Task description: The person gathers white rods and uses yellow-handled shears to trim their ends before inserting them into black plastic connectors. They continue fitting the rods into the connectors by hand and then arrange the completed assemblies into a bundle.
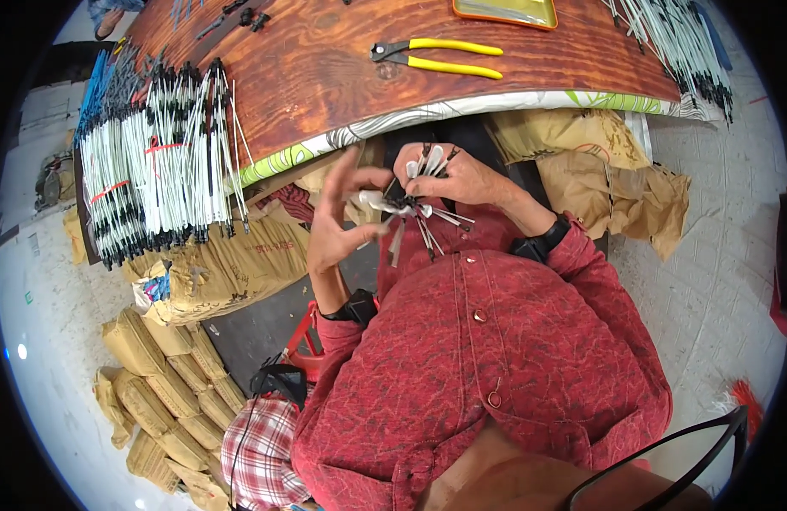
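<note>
In front of my chest, below the table edge, my right hand (466, 180) pinches a rod cluster (408, 203). Its short, thin white and dark rods, some with black ends, fan out from a dark middle. Pale flat pieces stick out of it too, partly smeared by motion. To its left is my left hand (330, 238), thumb and fingers spread apart around the cluster's left side. Whether those fingertips touch it cannot be made out. Part of the cluster is hidden behind my right fingers.
Yellow-handled cutting pliers (445, 58) lie on the wooden table (325, 85). Bundles of white rods with black fittings (168, 157) overhang its left edge; more rods (679, 51) lie at the far right. A yellow tray (506, 12) sits at the back. Brown paper packages (168, 383) are stacked at lower left.
</note>
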The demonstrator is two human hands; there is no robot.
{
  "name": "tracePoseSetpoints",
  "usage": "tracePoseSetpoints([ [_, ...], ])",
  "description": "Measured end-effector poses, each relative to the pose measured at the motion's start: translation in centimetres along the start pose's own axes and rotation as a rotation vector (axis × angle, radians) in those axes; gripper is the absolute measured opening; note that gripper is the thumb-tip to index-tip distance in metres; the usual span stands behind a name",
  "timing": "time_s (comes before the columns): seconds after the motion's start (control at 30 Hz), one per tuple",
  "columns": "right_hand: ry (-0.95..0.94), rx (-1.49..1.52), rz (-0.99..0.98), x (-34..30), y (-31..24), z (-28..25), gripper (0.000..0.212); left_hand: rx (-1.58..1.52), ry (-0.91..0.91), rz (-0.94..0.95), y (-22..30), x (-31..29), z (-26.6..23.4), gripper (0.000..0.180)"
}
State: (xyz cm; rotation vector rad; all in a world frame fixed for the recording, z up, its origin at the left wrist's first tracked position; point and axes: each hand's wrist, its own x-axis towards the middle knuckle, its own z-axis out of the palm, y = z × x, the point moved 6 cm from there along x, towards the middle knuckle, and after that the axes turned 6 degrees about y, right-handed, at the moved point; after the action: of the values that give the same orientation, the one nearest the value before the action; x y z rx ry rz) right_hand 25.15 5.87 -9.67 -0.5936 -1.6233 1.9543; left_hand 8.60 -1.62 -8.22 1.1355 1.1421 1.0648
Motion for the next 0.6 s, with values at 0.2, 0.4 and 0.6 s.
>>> tracePoseSetpoints([
  [0.2,0.061,-0.045,-0.045,0.8,1.0,0.0,0.011,-0.22,0.284,0.116,-0.3,-0.4,-0.6,0.123],
  [0.4,0.124,-0.115,-0.102,0.7,1.3,0.6,0.008,-0.16,0.128,0.357,-1.4,-0.7,-0.1,0.13],
  [0.6,0.181,-0.092,-0.111,-0.4,1.8,0.9,0.014,-0.006,0.266,0.097,-1.3,0.4,2.7,0.123],
])
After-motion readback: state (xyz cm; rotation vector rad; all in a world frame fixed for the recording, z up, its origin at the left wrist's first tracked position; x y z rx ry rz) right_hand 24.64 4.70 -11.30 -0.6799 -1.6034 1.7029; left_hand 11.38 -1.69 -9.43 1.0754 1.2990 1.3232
